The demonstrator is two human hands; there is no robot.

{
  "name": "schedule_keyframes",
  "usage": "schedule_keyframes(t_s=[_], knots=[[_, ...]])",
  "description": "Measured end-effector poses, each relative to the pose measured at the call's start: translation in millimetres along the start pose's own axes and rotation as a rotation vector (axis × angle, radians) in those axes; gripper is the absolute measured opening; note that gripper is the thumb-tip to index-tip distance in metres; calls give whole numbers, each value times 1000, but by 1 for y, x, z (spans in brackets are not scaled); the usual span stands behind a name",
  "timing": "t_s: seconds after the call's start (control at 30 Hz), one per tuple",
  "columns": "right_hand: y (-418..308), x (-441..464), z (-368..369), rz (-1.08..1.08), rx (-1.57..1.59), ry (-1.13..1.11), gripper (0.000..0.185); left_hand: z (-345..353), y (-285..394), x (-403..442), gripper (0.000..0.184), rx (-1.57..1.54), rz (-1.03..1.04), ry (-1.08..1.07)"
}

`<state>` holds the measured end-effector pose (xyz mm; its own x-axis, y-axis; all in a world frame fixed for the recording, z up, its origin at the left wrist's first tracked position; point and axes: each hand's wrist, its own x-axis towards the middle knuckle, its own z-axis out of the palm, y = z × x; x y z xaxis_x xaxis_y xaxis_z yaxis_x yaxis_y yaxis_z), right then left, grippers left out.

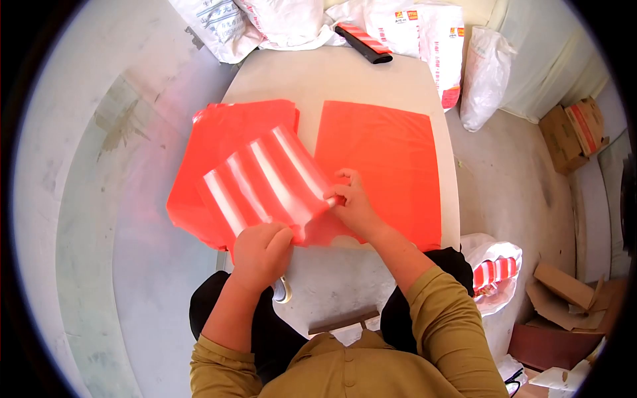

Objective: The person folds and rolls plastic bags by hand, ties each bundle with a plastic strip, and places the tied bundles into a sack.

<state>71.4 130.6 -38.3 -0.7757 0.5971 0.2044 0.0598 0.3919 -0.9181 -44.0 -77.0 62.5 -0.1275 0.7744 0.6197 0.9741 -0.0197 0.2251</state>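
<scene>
A glossy red-and-white striped plastic sheet (pixel 265 174) lies slantwise between my hands, over a stack of red plastic sheets (pixel 219 142) on the left of the table. My left hand (pixel 262 255) is closed on its near edge, the thumb on top. At its right corner my right hand (pixel 355 209) pinches the striped sheet between thumb and fingers. Flat to the right lies another red plastic sheet (pixel 381 169), partly under my right wrist. Just below my left hand shows a pale looped object (pixel 283 290), its kind unclear.
On the far part of the pale table (pixel 285 69) lies a black roll with red-and-white stripes (pixel 365 43). White sacks (pixel 285 20) stand beyond it. Right of my knee, an open white bag (pixel 491 302) holds striped pieces. Cardboard boxes (pixel 572 136) sit by the right wall.
</scene>
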Motion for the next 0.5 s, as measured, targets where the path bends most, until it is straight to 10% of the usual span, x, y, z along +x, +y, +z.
schedule_keyframes(t_s=[0.5], knots=[[4, -27, -95, -47, -96, -41, 14, 35, 38, -7, 13, -150, 276, -231]])
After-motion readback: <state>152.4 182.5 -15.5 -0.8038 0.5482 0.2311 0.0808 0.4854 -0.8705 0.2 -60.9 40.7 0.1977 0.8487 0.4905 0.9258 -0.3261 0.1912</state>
